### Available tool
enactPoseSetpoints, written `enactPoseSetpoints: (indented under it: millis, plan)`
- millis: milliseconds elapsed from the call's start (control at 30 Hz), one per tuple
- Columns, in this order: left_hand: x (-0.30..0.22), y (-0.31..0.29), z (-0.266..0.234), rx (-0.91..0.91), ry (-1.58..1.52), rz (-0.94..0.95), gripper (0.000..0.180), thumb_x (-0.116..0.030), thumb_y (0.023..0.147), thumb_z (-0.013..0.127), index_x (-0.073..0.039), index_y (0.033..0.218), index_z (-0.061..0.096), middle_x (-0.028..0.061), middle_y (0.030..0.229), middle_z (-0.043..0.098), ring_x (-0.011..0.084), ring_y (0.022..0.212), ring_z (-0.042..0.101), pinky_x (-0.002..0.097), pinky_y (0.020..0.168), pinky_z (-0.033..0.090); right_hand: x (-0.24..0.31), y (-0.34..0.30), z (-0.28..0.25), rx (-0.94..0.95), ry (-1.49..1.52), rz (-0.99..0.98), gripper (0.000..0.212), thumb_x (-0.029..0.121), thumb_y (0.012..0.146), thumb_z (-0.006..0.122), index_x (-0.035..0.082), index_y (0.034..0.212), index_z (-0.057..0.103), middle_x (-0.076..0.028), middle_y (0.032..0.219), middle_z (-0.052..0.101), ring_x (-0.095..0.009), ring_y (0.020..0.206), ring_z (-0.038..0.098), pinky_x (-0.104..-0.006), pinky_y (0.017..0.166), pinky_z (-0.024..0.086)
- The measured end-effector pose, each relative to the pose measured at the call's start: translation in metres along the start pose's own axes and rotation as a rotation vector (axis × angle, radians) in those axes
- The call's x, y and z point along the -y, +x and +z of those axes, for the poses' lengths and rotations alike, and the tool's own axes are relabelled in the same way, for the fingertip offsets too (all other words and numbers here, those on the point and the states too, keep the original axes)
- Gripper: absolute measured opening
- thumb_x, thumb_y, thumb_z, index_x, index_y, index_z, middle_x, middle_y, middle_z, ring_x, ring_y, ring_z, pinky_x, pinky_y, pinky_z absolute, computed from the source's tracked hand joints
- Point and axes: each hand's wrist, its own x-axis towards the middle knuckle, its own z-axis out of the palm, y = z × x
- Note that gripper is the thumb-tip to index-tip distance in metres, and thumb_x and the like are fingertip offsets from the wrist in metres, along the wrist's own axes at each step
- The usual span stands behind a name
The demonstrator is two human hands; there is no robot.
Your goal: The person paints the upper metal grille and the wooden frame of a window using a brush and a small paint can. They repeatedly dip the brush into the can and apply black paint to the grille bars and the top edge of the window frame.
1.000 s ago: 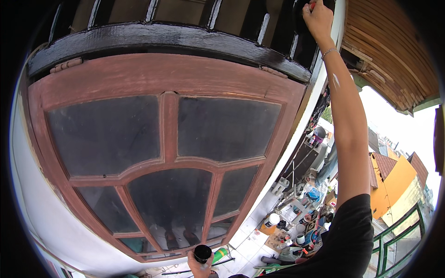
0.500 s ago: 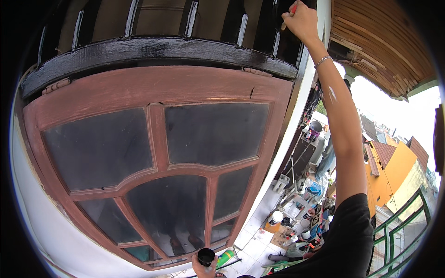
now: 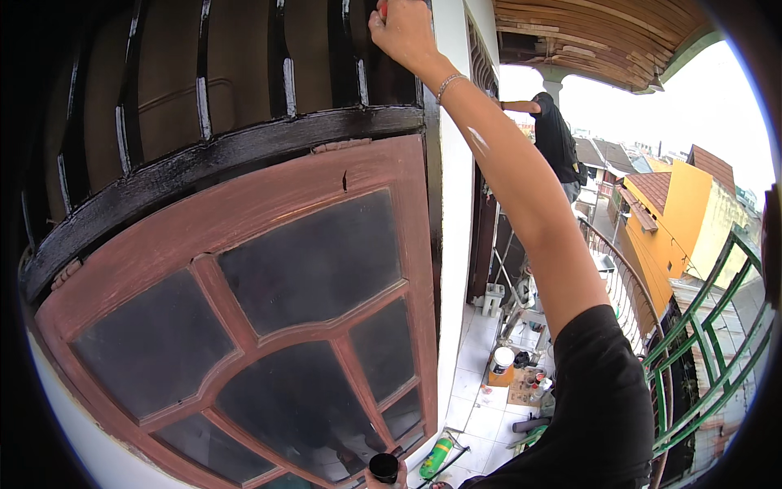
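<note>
My right hand (image 3: pixel 405 34) is raised at the top of the head view, closed on a red-handled paintbrush (image 3: pixel 382 10). Most of the brush is hidden by my fingers and the picture's edge. Glossy black vertical bars (image 3: pixel 289 85) stand beside and behind this hand, above a dark crossbeam (image 3: pixel 244 145). At the bottom, my left hand (image 3: pixel 401 474) holds a small black cup (image 3: pixel 384 466) with dark insides. The cup is in front of the lower edge of a reddish-brown window frame (image 3: pixel 366 175) with dark glass panes (image 3: pixel 309 261).
A white wall edge (image 3: pixel 453 204) borders the window. On the tiled floor (image 3: pixel 468 387) below are a white-lidded bucket (image 3: pixel 503 359), a green cylinder (image 3: pixel 437 458) and clutter. Another person (image 3: pixel 555 138) reaches toward the wall farther off. A green metal railing (image 3: pixel 709 342) is at right.
The view has turned, so the window sits farther left and the other person shows. My right hand appears higher and farther left, still gripping the brush; my left hand keeps the cup.
</note>
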Motion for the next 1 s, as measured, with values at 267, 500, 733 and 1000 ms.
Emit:
enactPoseSetpoints:
  millis: [267,500,733,1000]
  plan:
    - [-0.059,0.021,-0.022,0.191,-0.194,-0.295,0.079,-0.038,0.066,0.098,0.002,0.125,0.064,0.0204,0.110,0.072,0.0312,0.097,0.069,0.0436,0.087,0.057,0.011,-0.015,0.003,0.185,-0.201,0.015,0.012,0.000,0.082,0.061,-0.004,0.091,0.054,-0.031,0.072,0.063,-0.051,0.073,0.064,-0.0602,0.072,0.053]
    - [-0.049,0.015,-0.023,0.202,-0.141,-0.160,0.076,-0.036,0.068,0.097,0.003,0.124,0.064,0.0224,0.106,0.072,0.0320,0.094,0.070,0.0440,0.085,0.057,0.006,-0.019,0.006,0.141,-0.165,0.026,0.011,0.000,0.082,0.060,-0.003,0.091,0.054,-0.031,0.071,0.063,-0.051,0.073,0.064,-0.0607,0.070,0.051]
    - [-0.059,0.016,-0.023,0.185,-0.131,-0.143,0.073,-0.033,0.069,0.096,0.002,0.124,0.064,0.0225,0.106,0.072,0.0344,0.094,0.071,0.0442,0.085,0.057,0.008,-0.022,0.000,0.106,-0.067,0.056,0.010,0.000,0.082,0.061,-0.004,0.089,0.055,-0.031,0.074,0.065,-0.051,0.073,0.065,-0.0591,0.069,0.053]
    - [-0.075,0.018,-0.025,0.192,-0.268,-0.268,0.070,-0.028,0.070,0.096,0.002,0.125,0.064,0.0190,0.108,0.072,0.0290,0.094,0.070,0.0412,0.084,0.057,0.012,-0.027,-0.003,0.136,-0.046,0.095,0.011,0.001,0.081,0.062,-0.005,0.089,0.056,-0.032,0.074,0.065,-0.052,0.074,0.065,-0.0582,0.070,0.054]
